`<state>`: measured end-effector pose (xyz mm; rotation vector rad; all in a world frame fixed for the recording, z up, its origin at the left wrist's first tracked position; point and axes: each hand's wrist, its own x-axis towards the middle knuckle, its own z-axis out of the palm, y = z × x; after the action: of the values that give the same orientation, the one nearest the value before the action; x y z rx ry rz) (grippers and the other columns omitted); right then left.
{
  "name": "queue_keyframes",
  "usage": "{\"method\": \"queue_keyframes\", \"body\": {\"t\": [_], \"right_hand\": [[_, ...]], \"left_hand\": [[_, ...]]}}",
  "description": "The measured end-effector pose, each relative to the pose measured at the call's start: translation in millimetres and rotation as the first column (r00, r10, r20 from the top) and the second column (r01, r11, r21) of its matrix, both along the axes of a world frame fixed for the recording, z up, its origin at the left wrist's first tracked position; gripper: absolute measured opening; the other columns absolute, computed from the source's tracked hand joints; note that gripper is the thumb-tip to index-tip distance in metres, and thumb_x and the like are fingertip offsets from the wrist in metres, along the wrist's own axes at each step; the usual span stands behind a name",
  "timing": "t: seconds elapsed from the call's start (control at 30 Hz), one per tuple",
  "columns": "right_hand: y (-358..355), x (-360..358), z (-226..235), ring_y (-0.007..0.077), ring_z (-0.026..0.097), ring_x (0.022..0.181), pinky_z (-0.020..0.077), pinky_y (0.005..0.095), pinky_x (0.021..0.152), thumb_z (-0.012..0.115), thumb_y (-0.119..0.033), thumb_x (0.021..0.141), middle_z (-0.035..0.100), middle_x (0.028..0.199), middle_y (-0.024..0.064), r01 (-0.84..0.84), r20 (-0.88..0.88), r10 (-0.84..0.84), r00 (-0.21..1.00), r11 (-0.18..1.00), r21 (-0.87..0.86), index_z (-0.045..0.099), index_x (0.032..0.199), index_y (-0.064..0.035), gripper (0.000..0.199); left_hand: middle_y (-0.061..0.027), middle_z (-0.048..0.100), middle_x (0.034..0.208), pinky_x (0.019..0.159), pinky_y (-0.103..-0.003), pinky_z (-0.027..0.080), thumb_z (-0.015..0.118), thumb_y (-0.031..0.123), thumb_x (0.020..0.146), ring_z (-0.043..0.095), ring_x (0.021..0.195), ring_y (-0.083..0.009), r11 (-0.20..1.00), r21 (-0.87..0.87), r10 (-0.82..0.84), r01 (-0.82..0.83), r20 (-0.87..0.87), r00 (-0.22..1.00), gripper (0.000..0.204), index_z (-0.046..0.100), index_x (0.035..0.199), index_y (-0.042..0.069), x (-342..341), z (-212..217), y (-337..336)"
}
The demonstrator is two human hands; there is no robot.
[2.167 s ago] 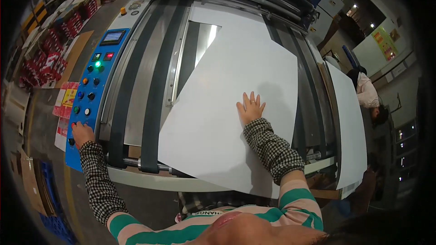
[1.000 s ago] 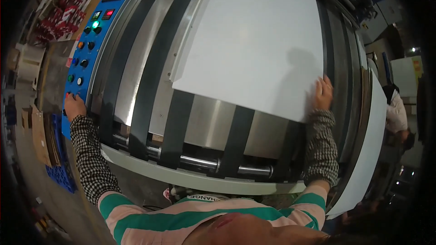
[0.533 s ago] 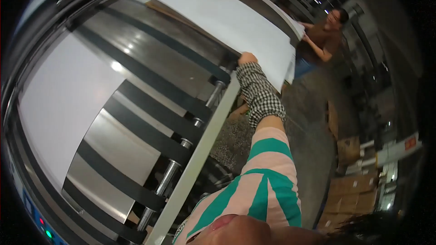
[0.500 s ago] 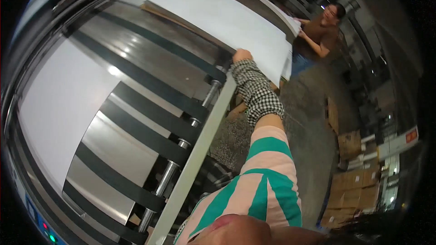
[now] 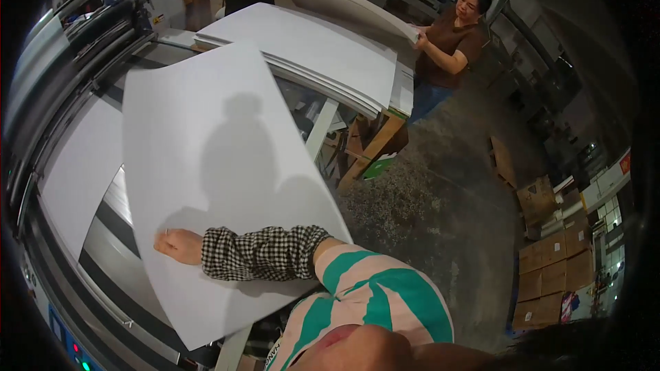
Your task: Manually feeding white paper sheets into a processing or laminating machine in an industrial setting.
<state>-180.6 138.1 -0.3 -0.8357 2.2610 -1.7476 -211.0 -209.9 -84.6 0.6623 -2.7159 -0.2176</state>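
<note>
A large white sheet (image 5: 185, 137) lies slantwise over the feed table of a machine, with shadows across its face. My right hand (image 5: 177, 244) is closed near the sheet's left edge, its fingers curled in and a ring on one of them. A black-and-white checked sleeve cover covers the forearm, which crosses the lower part of the sheet. Beyond it stands a stack of white sheets (image 5: 323, 45). My left hand is not in view.
Dark belts (image 5: 130, 247) run over the metal feed table, beside rollers (image 5: 103, 34) at left. Two people hold a large bowed board (image 5: 337, 1) beyond the stack. A wooden pallet (image 5: 371, 151) supports the stack. Cardboard boxes (image 5: 557, 261) stand at right on the grey floor.
My right hand has moved from the stack's near corner down and left, and a white sheet now covers much of the feed table. The two people and their board have shifted left in view.
</note>
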Motion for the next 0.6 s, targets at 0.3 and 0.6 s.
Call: {"method": "queue_keyframes", "body": {"t": [0.3,0.6], "right_hand": [[63,-1,-48,0.0358,0.008,0.124,0.0049,0.052,0.099,0.047,-0.041,0.078,0.021,0.133,0.0172,0.378,-0.364,-0.165,0.917,0.656,0.654,0.032,0.125,-0.0046,0.062],[3,-3,-49,0.0367,0.017,0.123,0.0084,0.0536,0.098,0.055,-0.04,0.071,0.028,0.13,0.0169,0.253,-0.343,-0.028,0.939,0.733,0.632,0.04,0.12,-0.0067,0.061]], "left_hand": [[-0.0177,0.053,0.104,0.076,-0.041,0.043,0.05,0.036,0.077,0.052,0.094,-0.0318,0.998,-0.054,0.025,-0.021,0.074,0.997,0.044,0.051,0.104,0.002,55,-37,-38],[-0.0176,0.053,0.103,0.074,-0.041,0.044,0.051,0.039,0.075,0.052,0.093,-0.0316,0.976,-0.158,0.18,-0.149,0.211,0.961,0.045,0.052,0.102,0.003,143,-62,-115]]}}
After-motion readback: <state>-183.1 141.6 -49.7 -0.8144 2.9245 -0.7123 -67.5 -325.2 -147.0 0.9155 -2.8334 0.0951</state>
